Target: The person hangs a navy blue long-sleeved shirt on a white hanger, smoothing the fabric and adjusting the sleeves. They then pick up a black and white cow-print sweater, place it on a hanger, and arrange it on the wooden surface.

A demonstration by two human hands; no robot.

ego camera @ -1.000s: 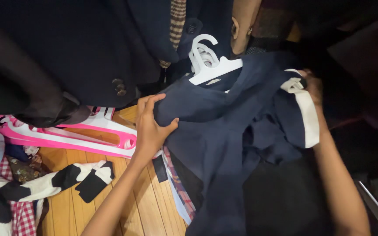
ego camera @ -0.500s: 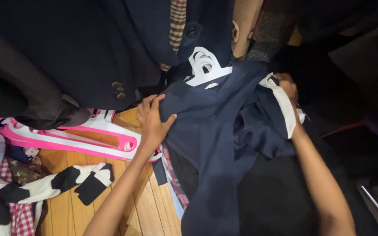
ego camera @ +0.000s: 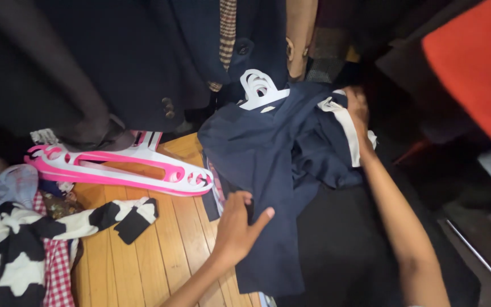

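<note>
Navy-blue cloth with a white band, a garment [ego camera: 268, 165], is spread over a dark heap just beside the bare wooden floorboards [ego camera: 160, 250], with a white plastic hanger [ego camera: 259, 91] still lodged at its upper edge. The left hand [ego camera: 237, 227] is laid on the lower part of the garment, its fingers half curled and its thumb stretched out over the fabric; whether a fold is pinched cannot be told. The right hand [ego camera: 358, 108] is placed at the garment's upper right corner, where the white band is met; its fingers are hidden in the cloth, so their grip cannot be told. A pink and white plastic hanger [ego camera: 120, 167] is seen lying on the floorboards to the left, near a black-and-white patterned fabric [ego camera: 18, 250] and a red checked cloth [ego camera: 58, 273]. Dark jackets [ego camera: 132, 62] are hung above.
</note>
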